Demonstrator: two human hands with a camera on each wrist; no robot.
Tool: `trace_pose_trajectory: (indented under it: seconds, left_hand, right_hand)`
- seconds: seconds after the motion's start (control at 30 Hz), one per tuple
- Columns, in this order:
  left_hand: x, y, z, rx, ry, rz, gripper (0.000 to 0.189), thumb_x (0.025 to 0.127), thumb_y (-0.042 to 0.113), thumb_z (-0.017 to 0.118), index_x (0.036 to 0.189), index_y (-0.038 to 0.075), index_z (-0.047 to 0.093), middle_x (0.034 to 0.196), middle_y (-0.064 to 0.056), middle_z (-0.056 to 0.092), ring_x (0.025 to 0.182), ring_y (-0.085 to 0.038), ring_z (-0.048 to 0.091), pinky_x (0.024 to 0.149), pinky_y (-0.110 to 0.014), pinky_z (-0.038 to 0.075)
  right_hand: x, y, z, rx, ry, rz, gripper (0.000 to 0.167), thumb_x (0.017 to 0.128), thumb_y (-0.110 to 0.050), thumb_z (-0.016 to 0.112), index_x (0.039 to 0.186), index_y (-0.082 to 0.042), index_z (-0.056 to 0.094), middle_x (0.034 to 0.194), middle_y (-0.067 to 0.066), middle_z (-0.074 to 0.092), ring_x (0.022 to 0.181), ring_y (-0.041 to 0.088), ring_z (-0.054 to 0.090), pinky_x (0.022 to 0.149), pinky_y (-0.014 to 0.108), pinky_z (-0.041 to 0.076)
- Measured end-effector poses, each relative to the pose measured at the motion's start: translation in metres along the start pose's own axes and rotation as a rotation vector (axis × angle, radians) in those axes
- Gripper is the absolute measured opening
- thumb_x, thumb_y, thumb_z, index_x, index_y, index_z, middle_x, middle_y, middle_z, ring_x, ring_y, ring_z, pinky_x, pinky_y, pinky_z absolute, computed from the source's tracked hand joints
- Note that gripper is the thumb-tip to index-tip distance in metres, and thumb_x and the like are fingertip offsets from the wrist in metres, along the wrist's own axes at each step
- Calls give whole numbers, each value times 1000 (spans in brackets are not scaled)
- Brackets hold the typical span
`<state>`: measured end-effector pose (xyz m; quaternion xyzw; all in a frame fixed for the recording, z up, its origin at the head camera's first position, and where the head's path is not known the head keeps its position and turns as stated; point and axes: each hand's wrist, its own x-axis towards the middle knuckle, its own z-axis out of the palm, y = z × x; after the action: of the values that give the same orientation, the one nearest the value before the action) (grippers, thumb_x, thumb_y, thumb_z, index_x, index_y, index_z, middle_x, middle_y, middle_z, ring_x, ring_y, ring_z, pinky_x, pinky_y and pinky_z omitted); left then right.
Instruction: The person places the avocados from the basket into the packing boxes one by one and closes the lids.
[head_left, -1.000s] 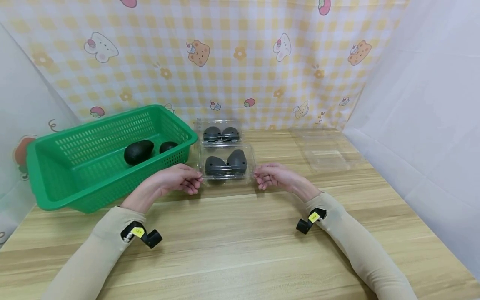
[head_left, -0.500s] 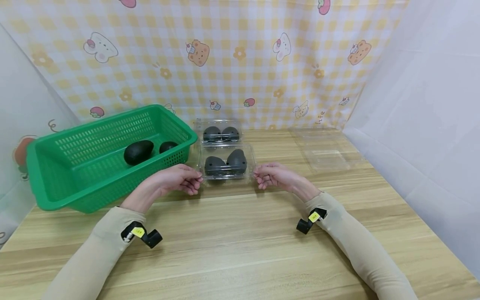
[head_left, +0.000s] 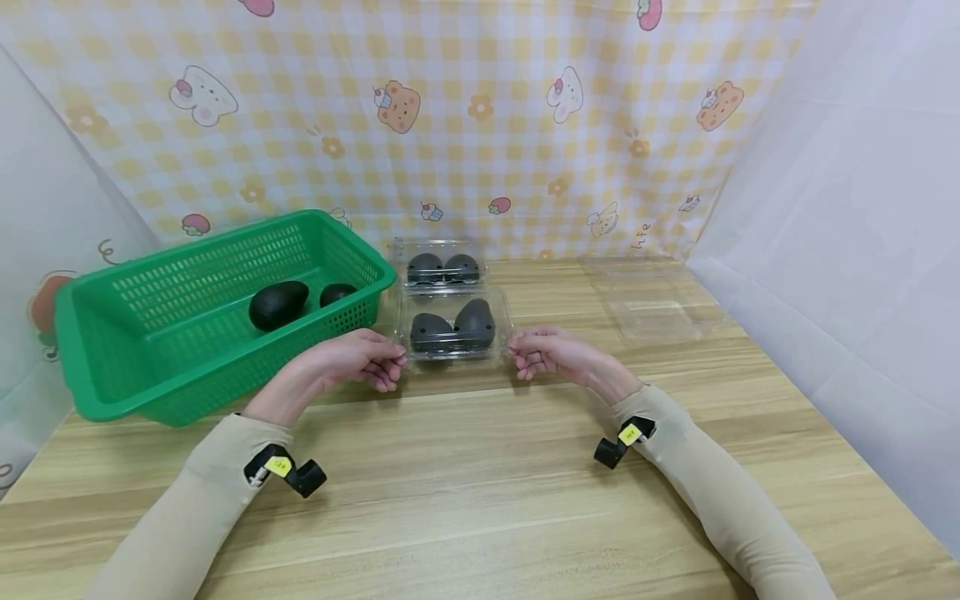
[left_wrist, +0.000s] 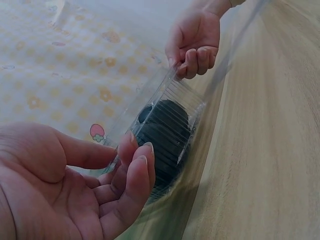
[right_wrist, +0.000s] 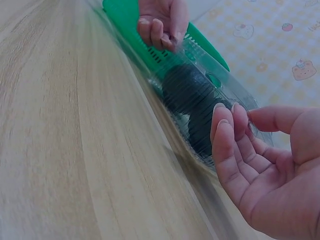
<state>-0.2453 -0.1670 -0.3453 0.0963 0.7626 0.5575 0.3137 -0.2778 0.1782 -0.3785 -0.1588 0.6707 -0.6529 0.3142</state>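
Observation:
A clear plastic clamshell box (head_left: 453, 353) with two dark avocados (head_left: 475, 323) inside stands mid-table in the head view, its lid down. My left hand (head_left: 360, 360) pinches its front left corner between thumb and curled fingers. At the front right corner, my right hand (head_left: 551, 354) pinches the rim the same way. Both wrist views show the ribbed side of the box (left_wrist: 167, 135) between the two hands, with the dark fruit behind the plastic. Thumb and forefinger of the right hand (right_wrist: 270, 165) meet at the box edge.
Behind it sits a second clear box (head_left: 442, 247) with two avocados. On the left a green basket (head_left: 187, 375) holds a dark avocado (head_left: 278, 305) and another partly hidden one (head_left: 336, 293). Clear plastic containers (head_left: 656, 304) lie at the back right, before a checked cloth (head_left: 480, 150).

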Motion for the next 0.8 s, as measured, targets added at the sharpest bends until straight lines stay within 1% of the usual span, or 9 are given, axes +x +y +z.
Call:
trace_pose_trajectory:
  seconds: [0.2, 0.4, 0.8]
  left_hand:
    - [-2, 0, 1, 11, 13, -8, 27, 109, 14, 44, 104, -10, 58, 78, -5, 62, 69, -12, 63, 69, -26, 57]
    - [-2, 1, 3, 21, 16, -15, 27, 109, 13, 43, 104, -10, 57, 77, -5, 62, 68, -12, 63, 68, -25, 56]
    - [3, 3, 12, 19, 23, -24, 28, 109, 13, 41, 106, -11, 55, 77, -5, 61, 68, -12, 62, 67, -25, 56]
  right_hand:
    - [1, -2, 1, -9, -17, 2, 19, 106, -6, 45, 106, 8, 57, 83, 7, 62, 72, 13, 64, 71, 26, 56]
    - [0, -1, -1, -12, -22, 5, 20, 106, -7, 46, 107, 9, 56, 85, 8, 62, 73, 14, 64, 72, 27, 56]
    - [-7, 1, -7, -16, -26, 3, 19, 107, -9, 43, 104, 5, 57, 82, 4, 62, 73, 14, 65, 72, 26, 56]
